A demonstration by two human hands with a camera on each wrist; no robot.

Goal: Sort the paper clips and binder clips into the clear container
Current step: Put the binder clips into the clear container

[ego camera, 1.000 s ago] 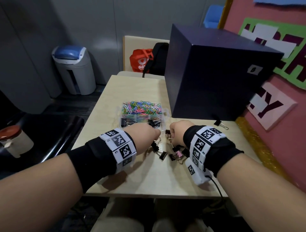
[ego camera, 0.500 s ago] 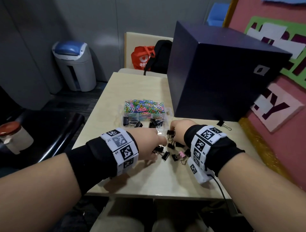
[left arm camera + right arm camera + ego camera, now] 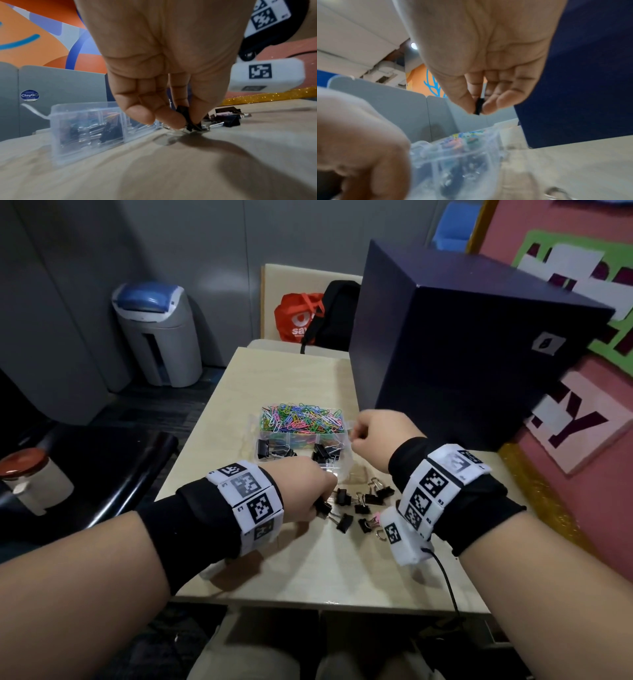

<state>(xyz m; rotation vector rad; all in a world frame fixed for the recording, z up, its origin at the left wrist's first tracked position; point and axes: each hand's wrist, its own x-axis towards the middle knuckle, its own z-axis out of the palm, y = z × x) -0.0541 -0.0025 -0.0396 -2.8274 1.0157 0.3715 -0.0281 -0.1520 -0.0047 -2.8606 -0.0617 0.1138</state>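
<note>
A clear divided container (image 3: 345,455) stands mid-table, with coloured paper clips (image 3: 301,421) in its far part and black binder clips (image 3: 274,449) in its near compartments. Loose black binder clips (image 3: 363,506) lie on the table in front of it. My left hand (image 3: 308,491) is down at the table and pinches a black binder clip (image 3: 187,119) that touches the wood. My right hand (image 3: 376,436) hovers raised beside the container's right edge, pinching a black binder clip (image 3: 478,106) between thumb and fingers.
A big dark blue box (image 3: 462,354) fills the table's far right. A pink wall board (image 3: 582,412) runs along the right. A bin (image 3: 157,333) and a dark seat (image 3: 85,474) stand to the left; bags (image 3: 315,316) lie behind the table.
My right hand has lifted off the pile with a binder clip and moved up toward the container. My left hand has dropped lower onto a clip in the pile.
</note>
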